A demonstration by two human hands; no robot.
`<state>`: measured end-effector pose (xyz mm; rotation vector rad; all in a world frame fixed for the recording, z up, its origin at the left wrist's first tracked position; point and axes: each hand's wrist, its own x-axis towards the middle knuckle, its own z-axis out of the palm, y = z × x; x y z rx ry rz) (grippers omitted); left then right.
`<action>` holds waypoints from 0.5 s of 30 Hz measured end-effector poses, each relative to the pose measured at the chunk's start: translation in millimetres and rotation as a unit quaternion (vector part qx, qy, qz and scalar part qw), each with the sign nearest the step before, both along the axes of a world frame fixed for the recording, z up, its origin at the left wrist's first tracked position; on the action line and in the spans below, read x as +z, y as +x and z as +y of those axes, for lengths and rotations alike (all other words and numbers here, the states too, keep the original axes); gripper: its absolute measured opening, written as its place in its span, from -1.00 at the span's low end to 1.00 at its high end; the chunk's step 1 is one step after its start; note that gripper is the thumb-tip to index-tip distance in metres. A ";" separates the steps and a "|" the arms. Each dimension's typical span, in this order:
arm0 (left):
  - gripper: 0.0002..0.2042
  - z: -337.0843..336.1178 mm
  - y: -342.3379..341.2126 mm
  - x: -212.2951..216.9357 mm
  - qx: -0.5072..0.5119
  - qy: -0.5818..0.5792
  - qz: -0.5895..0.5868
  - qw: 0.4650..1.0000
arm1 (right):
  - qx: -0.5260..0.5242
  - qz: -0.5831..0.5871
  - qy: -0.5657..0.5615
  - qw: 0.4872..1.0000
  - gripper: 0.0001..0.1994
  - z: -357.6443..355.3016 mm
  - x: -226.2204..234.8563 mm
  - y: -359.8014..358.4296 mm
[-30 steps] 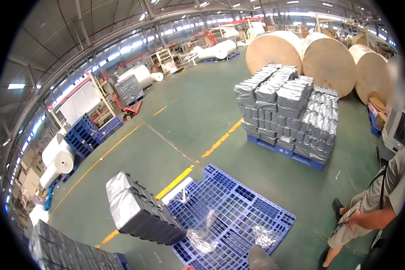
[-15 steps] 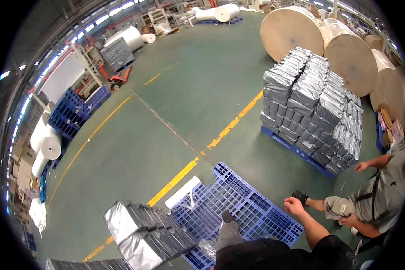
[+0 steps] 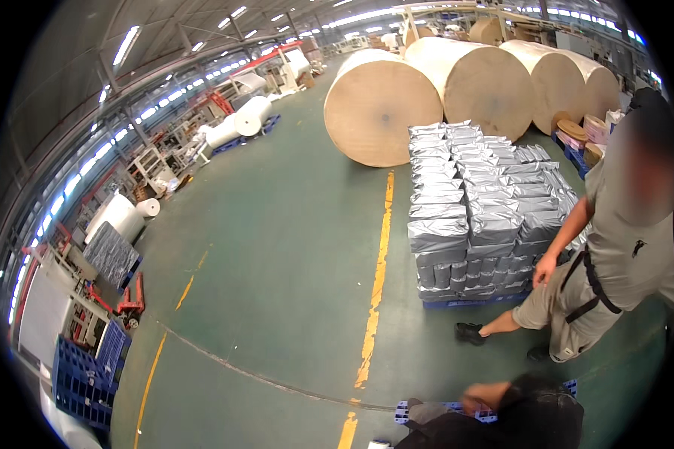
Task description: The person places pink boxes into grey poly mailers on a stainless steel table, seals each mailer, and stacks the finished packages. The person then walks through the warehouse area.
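Note:
My right hand (image 3: 475, 399) is at the lower edge, in front of my dark clothing, above a blue plastic pallet (image 3: 569, 387). It is smeared by motion, so its fingers and anything in them cannot be made out. Most of the pallet is hidden by my body. My left hand is out of the picture. Ahead and to the right, a tall stack of silver-wrapped packages (image 3: 494, 217) stands on another blue pallet (image 3: 457, 303), apart from my hand.
A co-worker (image 3: 621, 247) in a grey shirt stands at the right beside the silver stack. Large brown paper rolls (image 3: 386, 112) lie behind it. A yellow line (image 3: 378, 292) runs along the green floor. Blue pallets (image 3: 82, 382) and a red pallet jack (image 3: 132, 299) are at the left.
My view has tilted up and swung right, so the near silver packages are out of sight. My right hand has drawn in toward my body. The co-worker has stepped nearer the silver stack.

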<state>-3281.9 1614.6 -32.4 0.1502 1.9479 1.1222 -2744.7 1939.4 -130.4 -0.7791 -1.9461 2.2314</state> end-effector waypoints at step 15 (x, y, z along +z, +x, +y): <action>-0.68 654.1 -485.2 -26.5 -0.372 0.029 0.048 0.926 | 0.023 0.384 0.479 0.789 -0.62 533.8 442.4 -875.9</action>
